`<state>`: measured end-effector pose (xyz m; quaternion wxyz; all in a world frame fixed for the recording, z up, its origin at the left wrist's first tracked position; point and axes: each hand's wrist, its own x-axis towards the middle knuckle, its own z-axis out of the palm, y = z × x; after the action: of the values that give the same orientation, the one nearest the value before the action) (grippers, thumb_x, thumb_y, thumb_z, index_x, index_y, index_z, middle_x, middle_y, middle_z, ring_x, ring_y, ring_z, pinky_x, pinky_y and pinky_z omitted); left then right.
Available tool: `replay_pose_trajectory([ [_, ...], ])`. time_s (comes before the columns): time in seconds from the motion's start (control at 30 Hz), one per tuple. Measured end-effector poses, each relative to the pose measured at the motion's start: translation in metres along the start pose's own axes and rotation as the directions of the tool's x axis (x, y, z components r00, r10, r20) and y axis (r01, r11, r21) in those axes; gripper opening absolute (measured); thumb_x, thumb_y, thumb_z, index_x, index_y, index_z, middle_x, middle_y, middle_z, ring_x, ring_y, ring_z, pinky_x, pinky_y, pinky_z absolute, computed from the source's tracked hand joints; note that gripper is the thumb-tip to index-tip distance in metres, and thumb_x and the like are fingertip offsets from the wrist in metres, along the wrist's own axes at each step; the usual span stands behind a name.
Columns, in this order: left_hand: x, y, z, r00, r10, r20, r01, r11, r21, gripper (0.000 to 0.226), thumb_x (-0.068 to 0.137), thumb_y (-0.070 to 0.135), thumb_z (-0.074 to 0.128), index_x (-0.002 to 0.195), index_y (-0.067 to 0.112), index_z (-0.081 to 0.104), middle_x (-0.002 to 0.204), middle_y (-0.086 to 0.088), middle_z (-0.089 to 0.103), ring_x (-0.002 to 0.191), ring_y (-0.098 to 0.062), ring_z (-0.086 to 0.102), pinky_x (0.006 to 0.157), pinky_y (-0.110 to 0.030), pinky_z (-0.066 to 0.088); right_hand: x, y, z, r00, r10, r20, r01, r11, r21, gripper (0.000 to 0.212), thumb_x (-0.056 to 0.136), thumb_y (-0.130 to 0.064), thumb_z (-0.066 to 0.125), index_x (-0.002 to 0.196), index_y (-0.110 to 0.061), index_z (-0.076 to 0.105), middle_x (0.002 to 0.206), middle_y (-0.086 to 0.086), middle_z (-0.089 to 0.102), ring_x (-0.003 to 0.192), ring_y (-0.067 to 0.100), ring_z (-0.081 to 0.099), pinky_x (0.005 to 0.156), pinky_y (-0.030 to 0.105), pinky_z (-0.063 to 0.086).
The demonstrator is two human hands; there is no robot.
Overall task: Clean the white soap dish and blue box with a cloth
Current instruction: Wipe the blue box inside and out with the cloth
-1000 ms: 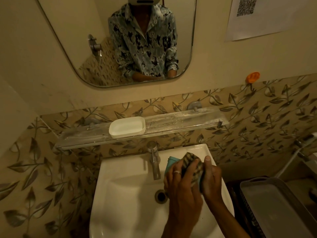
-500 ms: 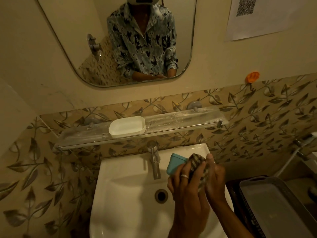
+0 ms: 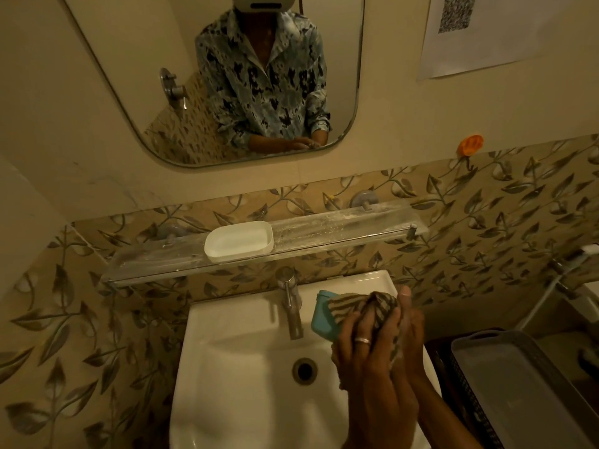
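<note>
**Blue box turned under the cloth, over the sink**

Above the sink (image 3: 246, 367), the blue box (image 3: 324, 319) shows more of its face than a second ago. The striped cloth (image 3: 372, 311) has slid rightward across it. The left hand (image 3: 363, 354) has its grip closed on the cloth; the right hand (image 3: 410, 332) appears to steady the box, its grip hidden. The soap dish (image 3: 239, 242) rests on the shelf (image 3: 340, 230), apparently already done or awaiting its turn.

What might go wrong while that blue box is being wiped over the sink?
The blue box is held above the sink with the striped cloth covering much of it, so it might slip and drop into the basin. The left hand works close to the tap and may knock it.
</note>
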<state>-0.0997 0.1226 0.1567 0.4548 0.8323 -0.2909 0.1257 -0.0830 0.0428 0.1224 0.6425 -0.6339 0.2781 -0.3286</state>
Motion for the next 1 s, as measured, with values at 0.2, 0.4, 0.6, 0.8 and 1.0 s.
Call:
replay_pose_trajectory([
  [0.2,0.020,-0.051,-0.017,0.993,-0.114,0.036,0.114,0.993,-0.015,0.044,0.091,0.031,0.032,0.126,0.058,0.031,0.145,0.007,0.029,0.133,-0.008,0.019,0.099,-0.017,0.030,-0.002,-0.037,0.006,0.988,0.120,-0.096,-0.116,0.992,0.053,0.055,0.097,-0.045,0.035,0.056,-0.011,0.044,0.060,0.010,0.054,0.059,0.023,0.058,0.059,0.033,0.047],
  [0.4,0.023,-0.056,-0.014,0.966,-0.249,-0.067,0.243,0.966,-0.083,0.044,0.091,0.029,0.036,0.122,0.059,0.038,0.138,0.016,0.029,0.133,-0.014,0.029,0.100,-0.043,0.044,0.008,-0.026,0.012,0.993,0.005,-0.117,-0.013,0.997,-0.071,0.064,0.078,-0.072,0.030,0.049,-0.017,0.045,0.050,0.006,0.054,0.048,0.018,0.060,0.045,0.026,0.043],
  [0.6,-0.001,-0.002,-0.008,1.000,0.021,0.018,-0.021,1.000,0.005,0.043,0.090,0.034,0.036,0.132,0.040,0.046,0.141,0.015,0.042,0.135,-0.005,0.025,0.106,-0.028,0.025,0.001,-0.012,0.010,0.995,0.019,-0.099,-0.014,0.999,0.049,0.076,0.079,-0.074,0.046,0.090,-0.001,0.062,0.084,0.028,0.060,0.072,0.034,0.061,0.073,0.045,0.054],
  [0.8,0.016,-0.047,-0.026,0.995,-0.083,0.051,0.084,0.996,-0.001,0.049,0.091,0.027,0.031,0.127,0.061,0.031,0.140,0.015,0.026,0.135,-0.013,0.023,0.098,-0.031,0.046,0.000,-0.026,0.010,0.995,0.020,-0.097,-0.018,1.000,0.022,0.065,0.093,-0.056,0.034,0.052,-0.007,0.049,0.054,0.013,0.057,0.049,0.018,0.062,0.047,0.029,0.047],
  [1.0,0.055,-0.082,-0.060,0.758,-0.639,0.130,0.594,0.595,-0.542,0.043,0.095,0.002,0.037,0.116,0.032,0.059,0.120,-0.006,0.062,0.108,-0.022,0.060,0.082,-0.031,0.051,0.004,-0.021,0.000,0.994,-0.024,-0.105,0.028,0.999,0.037,0.067,0.077,-0.065,0.058,0.054,-0.003,0.055,0.048,0.006,0.061,0.051,0.014,0.064,0.047,0.030,0.047],
])
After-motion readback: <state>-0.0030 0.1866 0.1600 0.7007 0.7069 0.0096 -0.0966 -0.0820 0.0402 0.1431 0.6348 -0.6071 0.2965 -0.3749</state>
